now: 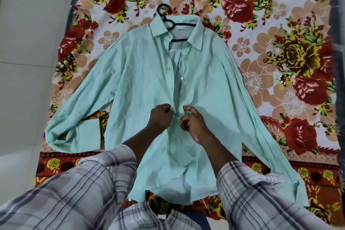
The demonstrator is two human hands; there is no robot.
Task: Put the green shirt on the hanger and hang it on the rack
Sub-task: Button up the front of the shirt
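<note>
The green shirt is lying flat in the middle of the frame on a floral bedsheet, with the black hanger inside its collar (only the hook is showing). The left hand and right hand are each pinching a placket edge at the lower centre.

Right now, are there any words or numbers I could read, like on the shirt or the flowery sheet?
None: no word, number or sign can be read anywhere.
shirt: plain green, no print or logo.
sheet: only flowers, no writing.
white speck inside the collar: too small to tell whether it is a label.
</note>
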